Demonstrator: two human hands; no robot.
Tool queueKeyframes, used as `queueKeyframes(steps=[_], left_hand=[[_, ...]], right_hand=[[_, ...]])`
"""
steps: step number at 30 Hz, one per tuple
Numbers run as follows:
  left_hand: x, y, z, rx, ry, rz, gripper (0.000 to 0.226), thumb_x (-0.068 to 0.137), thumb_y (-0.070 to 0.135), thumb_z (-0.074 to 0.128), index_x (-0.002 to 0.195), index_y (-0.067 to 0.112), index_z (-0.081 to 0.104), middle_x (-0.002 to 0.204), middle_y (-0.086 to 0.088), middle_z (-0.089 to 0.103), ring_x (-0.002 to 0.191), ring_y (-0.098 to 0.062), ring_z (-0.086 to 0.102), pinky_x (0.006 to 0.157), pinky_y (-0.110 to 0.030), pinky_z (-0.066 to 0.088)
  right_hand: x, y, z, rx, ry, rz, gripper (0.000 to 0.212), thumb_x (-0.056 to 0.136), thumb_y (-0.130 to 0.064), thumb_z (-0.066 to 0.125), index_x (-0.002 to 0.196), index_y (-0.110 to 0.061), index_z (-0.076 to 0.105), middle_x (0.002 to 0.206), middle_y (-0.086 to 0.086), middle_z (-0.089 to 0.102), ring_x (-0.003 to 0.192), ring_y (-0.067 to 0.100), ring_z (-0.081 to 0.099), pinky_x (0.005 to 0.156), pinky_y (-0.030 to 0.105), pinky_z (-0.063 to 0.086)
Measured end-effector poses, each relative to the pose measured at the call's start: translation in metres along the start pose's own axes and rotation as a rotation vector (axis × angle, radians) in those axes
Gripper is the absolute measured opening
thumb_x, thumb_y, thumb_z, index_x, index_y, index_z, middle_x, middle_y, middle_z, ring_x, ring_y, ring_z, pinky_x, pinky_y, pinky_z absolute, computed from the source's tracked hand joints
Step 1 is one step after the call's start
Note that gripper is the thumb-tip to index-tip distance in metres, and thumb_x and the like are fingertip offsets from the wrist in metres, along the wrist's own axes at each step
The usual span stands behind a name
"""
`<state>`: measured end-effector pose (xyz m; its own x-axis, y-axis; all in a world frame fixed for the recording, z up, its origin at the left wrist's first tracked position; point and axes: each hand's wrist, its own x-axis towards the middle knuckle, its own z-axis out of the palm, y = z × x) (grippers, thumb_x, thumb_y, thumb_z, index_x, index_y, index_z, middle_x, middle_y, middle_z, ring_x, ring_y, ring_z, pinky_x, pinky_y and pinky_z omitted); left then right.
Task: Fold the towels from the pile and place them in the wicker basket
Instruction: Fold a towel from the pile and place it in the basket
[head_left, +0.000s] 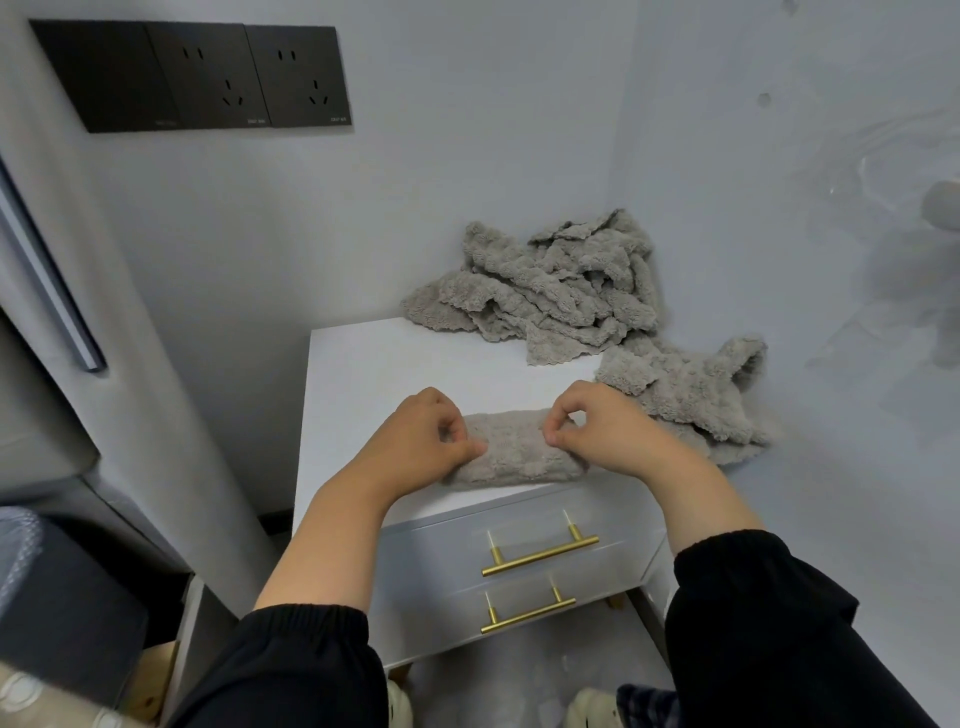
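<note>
The curled fingers (470, 446) of the left hand (418, 441) pinch the left end of a folded grey towel (514, 454). The right hand (610, 431) pinches the towel's right end between thumb and bent fingertips (557, 434). The towel lies as a narrow band along the front edge of the white nightstand (415, 364), just above its upper brass handle (540, 556). A loose towel (691, 397) lies crumpled at the nightstand's right side, close to the right hand. The pile of towels (550, 280) is heaped at the nightstand's back right corner, against the wall. Both forearms come out of black sleeves (769, 623) in front of the nightstand.
</note>
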<state>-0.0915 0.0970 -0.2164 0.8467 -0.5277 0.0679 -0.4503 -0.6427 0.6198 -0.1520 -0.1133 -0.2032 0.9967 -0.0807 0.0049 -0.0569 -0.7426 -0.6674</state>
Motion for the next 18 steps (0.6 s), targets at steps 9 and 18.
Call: queueKeyframes(steps=[9,18], left_hand=[[-0.001,-0.003,0.004,-0.067,-0.066,-0.099,0.042,0.073,0.026,0.080,0.098,0.021,0.046,0.107,-0.006,0.058,0.093,-0.023,0.053,0.080,-0.034,0.043],[0.002,0.001,0.010,-0.148,-0.048,-0.148,0.036,0.070,0.024,0.082,0.100,0.021,0.061,0.094,0.007,0.062,0.088,-0.013,0.058,0.070,-0.022,0.045]], right_hand=[[0.004,0.012,0.003,0.027,-0.121,0.060,0.050,0.077,-0.018,0.078,0.118,-0.029,0.051,0.116,-0.007,0.050,0.103,0.014,0.051,0.079,0.024,0.042],[0.009,0.019,0.004,0.307,-0.077,0.124,0.030,0.075,-0.011,0.078,0.102,-0.017,0.067,0.102,0.004,0.070,0.097,0.022,0.066,0.095,0.041,0.050]])
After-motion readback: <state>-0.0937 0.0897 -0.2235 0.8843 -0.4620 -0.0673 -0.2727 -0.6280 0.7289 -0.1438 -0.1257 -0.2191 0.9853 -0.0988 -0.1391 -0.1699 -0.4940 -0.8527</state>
